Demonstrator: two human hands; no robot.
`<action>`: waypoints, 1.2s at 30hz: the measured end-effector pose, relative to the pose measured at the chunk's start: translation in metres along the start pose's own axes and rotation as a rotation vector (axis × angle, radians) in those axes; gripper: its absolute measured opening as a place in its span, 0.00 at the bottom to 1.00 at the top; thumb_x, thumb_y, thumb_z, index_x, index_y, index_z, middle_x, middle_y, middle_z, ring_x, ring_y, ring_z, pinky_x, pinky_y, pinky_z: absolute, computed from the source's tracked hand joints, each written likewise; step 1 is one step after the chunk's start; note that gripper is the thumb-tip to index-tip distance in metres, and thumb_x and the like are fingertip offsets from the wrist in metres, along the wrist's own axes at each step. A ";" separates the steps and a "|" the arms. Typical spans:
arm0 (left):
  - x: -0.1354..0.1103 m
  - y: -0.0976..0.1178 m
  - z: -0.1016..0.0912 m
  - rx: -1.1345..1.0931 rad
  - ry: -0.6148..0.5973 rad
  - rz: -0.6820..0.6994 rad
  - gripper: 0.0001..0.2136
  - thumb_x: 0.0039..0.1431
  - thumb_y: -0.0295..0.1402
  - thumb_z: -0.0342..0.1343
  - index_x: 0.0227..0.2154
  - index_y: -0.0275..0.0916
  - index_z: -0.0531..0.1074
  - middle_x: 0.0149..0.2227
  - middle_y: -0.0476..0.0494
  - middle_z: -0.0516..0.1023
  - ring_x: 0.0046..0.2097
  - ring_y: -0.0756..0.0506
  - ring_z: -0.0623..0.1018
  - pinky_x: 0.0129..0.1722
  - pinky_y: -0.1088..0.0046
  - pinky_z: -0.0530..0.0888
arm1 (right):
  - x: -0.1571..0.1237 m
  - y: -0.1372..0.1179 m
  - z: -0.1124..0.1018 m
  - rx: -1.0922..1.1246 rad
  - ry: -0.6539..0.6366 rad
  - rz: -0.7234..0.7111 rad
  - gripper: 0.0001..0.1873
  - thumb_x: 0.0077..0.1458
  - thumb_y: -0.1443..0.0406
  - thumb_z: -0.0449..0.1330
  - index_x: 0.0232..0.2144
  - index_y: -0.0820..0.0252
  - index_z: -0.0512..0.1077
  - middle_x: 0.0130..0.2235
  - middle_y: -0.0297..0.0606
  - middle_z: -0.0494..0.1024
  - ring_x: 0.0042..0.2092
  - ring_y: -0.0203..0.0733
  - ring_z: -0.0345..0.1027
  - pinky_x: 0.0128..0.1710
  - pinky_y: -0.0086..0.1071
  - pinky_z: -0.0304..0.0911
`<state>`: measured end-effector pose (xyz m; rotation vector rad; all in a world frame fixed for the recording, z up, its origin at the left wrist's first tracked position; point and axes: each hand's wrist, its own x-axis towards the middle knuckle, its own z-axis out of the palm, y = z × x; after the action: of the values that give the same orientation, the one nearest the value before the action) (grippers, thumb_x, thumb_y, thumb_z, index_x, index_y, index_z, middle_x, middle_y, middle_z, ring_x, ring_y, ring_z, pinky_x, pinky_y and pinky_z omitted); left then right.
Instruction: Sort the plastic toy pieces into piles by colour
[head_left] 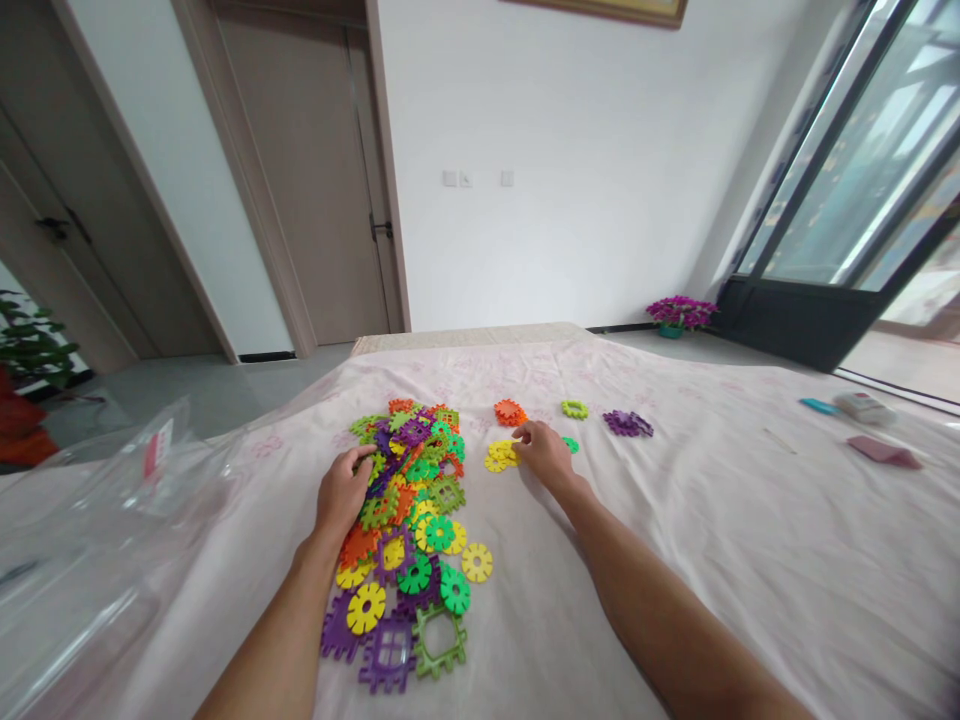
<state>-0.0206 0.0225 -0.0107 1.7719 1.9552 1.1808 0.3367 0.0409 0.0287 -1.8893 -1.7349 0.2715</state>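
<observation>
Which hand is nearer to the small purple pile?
Right. The right hand is at the yellow discs, a little left of the purple pile; the left hand is much farther left, beside the mixed heap.

This is looking like a home; a brown door [307,180] is standing shut in a white wall [555,240]; a gilt picture frame [622,10] is hanging high on it; potted magenta flowers [682,310] are sitting beside dark-framed glazing [847,180]; a leafy plant [34,345] is showing at left; toy pieces [403,500] are lying on a floral cloth [712,500].
</observation>
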 end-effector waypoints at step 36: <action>-0.001 0.002 -0.002 -0.015 -0.008 -0.001 0.16 0.59 0.38 0.49 0.46 0.44 0.75 0.49 0.45 0.78 0.50 0.43 0.77 0.52 0.66 0.71 | -0.043 -0.064 0.013 0.141 -0.496 -0.532 0.04 0.48 0.65 0.63 0.30 0.60 0.72 0.25 0.27 0.68 0.28 0.31 0.58 0.27 0.25 0.47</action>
<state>-0.0199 0.0208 -0.0083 1.7660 1.9375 1.1823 0.2697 0.0037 0.0421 -1.2587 -2.3935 0.6713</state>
